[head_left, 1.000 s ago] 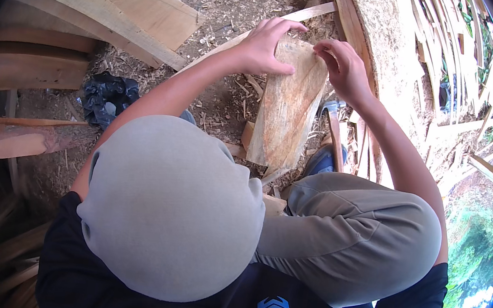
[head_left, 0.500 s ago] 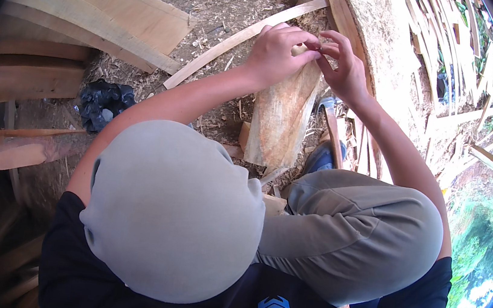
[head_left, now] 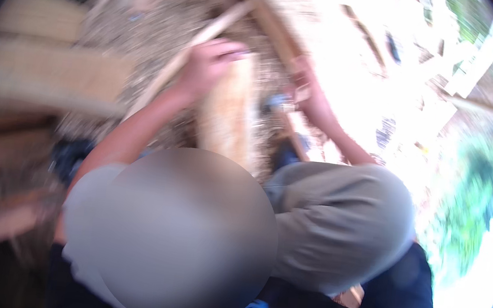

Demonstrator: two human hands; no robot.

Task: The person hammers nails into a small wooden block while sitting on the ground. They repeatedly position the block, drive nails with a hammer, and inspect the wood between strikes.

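Motion blur softens much of the view. Well to the left of the pale wood board (head_left: pixel 226 115) lie broad planks (head_left: pixel 55 71), and a dark bag-like bundle (head_left: pixel 70 155) sits below them, left of the board's lower part. A thin wood strip (head_left: pixel 174 64) slants up past the board's left side. The left hand (head_left: pixel 210 68) is at the board's upper left, its fingers bent toward the top end; whether they pinch anything cannot be told. A rounded grey form (head_left: pixel 170 236) covers the board's lower end. The board itself stands out lengthwise above the wood-littered ground (head_left: pixel 152 21). Just right of it is a hammer (head_left: pixel 295 136), its bluish head nearer the board than its handle. The right hand (head_left: pixel 308 91) is right of the board, near the hammer; blur hides whether its fingers are together or apart. A grey-trousered knee (head_left: pixel 348 220) rises to the board's lower right, with greenery (head_left: pixel 473 192) far right.
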